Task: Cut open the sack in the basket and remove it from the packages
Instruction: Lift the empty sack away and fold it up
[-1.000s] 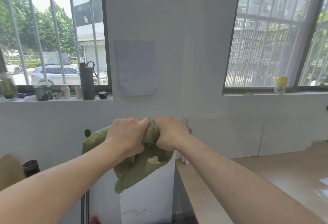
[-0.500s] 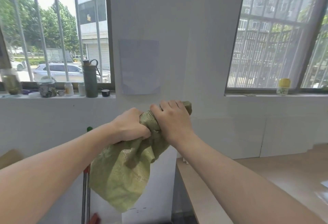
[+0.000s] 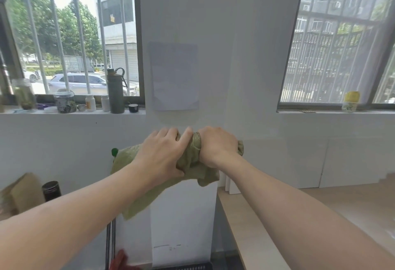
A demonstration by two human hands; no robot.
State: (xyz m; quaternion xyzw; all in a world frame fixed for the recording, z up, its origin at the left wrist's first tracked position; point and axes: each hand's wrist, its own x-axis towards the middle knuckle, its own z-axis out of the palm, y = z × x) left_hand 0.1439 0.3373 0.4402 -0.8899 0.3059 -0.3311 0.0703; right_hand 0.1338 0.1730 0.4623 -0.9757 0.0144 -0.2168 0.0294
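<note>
Sack hangs olive-green, crumpled and tightly bunched.

- The sack, gripped in the fingers of the left hand and the curled right hand, looks like coarse woven green cloth with a faint sheen.
- Above the fingers, the sheet looks like matt white paper on a smooth, matt painted wall.
- Below and right of the fingers, the tabletop is pale wood-look, smooth and slightly glossy.
- Up and left of the fingers, the bottle has a dull grey-green finish, and the window bars look like grey-painted metal.
</note>
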